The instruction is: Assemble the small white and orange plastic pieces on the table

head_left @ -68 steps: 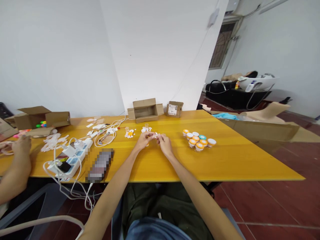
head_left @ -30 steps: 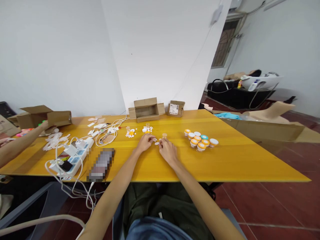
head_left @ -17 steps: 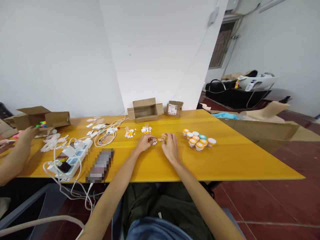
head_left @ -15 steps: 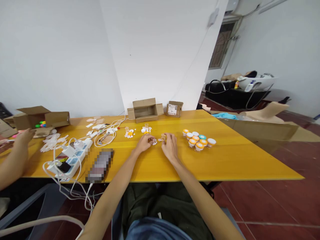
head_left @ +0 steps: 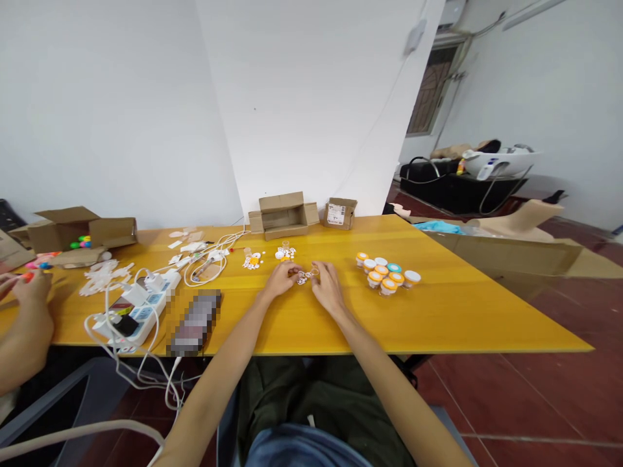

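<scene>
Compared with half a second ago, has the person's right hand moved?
Yes, slightly to the left: the gap between the right hand and the teal-lidded tub has widened a little.

right hand [head_left: 328, 285]: nearer white pieces [head_left: 302, 279] | co-worker's hand [head_left: 33, 285]: drawn back from box [head_left: 68, 233]

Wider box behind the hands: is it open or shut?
Open: the box has its flaps spread apart, and the view reaches its inside.
</scene>
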A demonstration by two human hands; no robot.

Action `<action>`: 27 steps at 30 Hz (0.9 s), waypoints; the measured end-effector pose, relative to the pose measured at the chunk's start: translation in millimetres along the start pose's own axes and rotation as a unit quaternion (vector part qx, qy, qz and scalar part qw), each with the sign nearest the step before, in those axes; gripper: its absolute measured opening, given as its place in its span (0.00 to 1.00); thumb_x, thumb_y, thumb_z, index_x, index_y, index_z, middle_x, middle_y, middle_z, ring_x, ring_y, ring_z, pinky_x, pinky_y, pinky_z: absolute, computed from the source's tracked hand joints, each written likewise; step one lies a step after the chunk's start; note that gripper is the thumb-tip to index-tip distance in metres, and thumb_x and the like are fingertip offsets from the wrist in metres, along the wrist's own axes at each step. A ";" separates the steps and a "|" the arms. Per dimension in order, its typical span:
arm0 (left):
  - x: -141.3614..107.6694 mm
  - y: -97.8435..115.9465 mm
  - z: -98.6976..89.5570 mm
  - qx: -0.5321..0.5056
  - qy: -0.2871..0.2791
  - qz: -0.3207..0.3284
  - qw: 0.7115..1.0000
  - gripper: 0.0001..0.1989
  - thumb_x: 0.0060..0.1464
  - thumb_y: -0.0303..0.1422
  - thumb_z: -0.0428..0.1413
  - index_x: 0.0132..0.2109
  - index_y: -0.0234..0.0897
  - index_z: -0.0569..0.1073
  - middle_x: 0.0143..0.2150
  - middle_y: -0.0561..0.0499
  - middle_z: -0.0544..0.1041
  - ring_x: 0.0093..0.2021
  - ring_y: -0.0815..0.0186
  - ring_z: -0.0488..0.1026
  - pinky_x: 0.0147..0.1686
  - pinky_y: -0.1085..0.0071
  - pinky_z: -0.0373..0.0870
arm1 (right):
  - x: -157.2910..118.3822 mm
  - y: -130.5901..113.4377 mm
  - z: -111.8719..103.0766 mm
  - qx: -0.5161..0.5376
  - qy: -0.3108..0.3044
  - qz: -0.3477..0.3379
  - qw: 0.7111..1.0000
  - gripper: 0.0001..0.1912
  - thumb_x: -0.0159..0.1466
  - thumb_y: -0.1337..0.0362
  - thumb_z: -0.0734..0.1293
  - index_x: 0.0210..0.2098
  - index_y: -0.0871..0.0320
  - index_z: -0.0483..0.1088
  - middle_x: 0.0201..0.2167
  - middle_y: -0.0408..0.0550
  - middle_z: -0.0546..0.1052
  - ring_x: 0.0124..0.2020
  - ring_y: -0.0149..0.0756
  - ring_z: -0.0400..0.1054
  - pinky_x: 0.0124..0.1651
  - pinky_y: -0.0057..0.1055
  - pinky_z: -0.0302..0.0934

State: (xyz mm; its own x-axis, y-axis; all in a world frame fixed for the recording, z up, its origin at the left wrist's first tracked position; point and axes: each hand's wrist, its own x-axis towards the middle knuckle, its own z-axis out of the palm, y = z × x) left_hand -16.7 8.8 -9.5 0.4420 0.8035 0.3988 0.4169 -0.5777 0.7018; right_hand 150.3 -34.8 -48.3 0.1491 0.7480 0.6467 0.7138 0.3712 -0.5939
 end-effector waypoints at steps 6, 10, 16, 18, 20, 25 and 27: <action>2.7 5.0 -6.9 -0.024 0.088 -0.064 0.994 0.13 0.59 0.39 0.55 0.33 0.37 0.79 0.31 0.51 0.80 0.35 0.63 0.75 0.41 0.68 0.71 | -0.2 -12.9 -4.4 -0.047 0.009 -0.059 0.997 0.15 0.64 0.66 0.63 0.49 0.53 0.73 0.48 0.56 0.73 0.50 0.51 0.67 0.55 0.51 0.63; 3.2 6.1 -13.2 -0.038 0.146 -0.121 0.981 0.16 0.61 0.40 0.51 0.31 0.38 0.78 0.29 0.51 0.78 0.33 0.63 0.74 0.38 0.68 0.70 | -1.8 -23.7 -8.5 -0.080 0.011 -0.094 0.992 0.12 0.66 0.66 0.63 0.47 0.52 0.73 0.48 0.55 0.73 0.50 0.51 0.65 0.52 0.48 0.63; 1.6 9.3 -16.3 -0.055 0.191 -0.148 0.969 0.17 0.61 0.40 0.50 0.29 0.38 0.76 0.24 0.53 0.75 0.29 0.63 0.72 0.35 0.68 0.68 | -5.0 -39.7 -13.7 -0.115 -0.051 -0.145 0.981 0.11 0.66 0.68 0.63 0.46 0.53 0.73 0.52 0.56 0.74 0.52 0.50 0.64 0.51 0.45 0.61; 1.9 8.9 -16.5 -0.066 0.200 -0.153 0.965 0.18 0.61 0.40 0.50 0.28 0.38 0.75 0.23 0.53 0.74 0.27 0.64 0.72 0.34 0.68 0.68 | -4.1 -45.1 -12.3 -0.121 -0.080 -0.174 0.974 0.10 0.66 0.69 0.64 0.46 0.54 0.73 0.51 0.56 0.74 0.51 0.49 0.64 0.51 0.44 0.60; 2.5 7.1 -17.0 -0.077 0.212 -0.156 0.962 0.18 0.61 0.41 0.50 0.27 0.38 0.75 0.22 0.53 0.73 0.27 0.64 0.71 0.33 0.68 0.68 | -1.5 -50.3 -8.4 -0.119 -0.107 -0.198 0.967 0.09 0.66 0.69 0.65 0.45 0.54 0.72 0.49 0.55 0.76 0.49 0.47 0.66 0.50 0.42 0.61; 3.3 -0.7 -17.9 -0.095 0.211 -0.150 0.961 0.20 0.60 0.45 0.50 0.27 0.38 0.74 0.23 0.52 0.73 0.28 0.64 0.72 0.31 0.69 0.68 | 7.5 -57.0 8.7 -0.107 -0.154 -0.214 0.959 0.07 0.63 0.70 0.67 0.41 0.53 0.71 0.42 0.52 0.78 0.45 0.46 0.67 0.47 0.41 0.62; 3.0 -3.0 -17.7 -0.102 0.197 -0.148 0.964 0.20 0.61 0.45 0.50 0.28 0.38 0.74 0.23 0.52 0.73 0.28 0.64 0.72 0.31 0.69 0.68 | 9.0 -55.6 14.9 -0.100 -0.166 -0.209 0.959 0.07 0.62 0.70 0.67 0.39 0.53 0.71 0.39 0.51 0.78 0.44 0.47 0.68 0.47 0.42 0.63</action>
State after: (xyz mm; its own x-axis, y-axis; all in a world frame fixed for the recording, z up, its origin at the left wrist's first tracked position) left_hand -30.7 15.5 0.1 -0.0244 0.9446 0.3273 0.2953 -0.3059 0.9051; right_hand 101.7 -40.5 -16.6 -0.3799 0.7032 0.6009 0.7862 0.5878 -0.1908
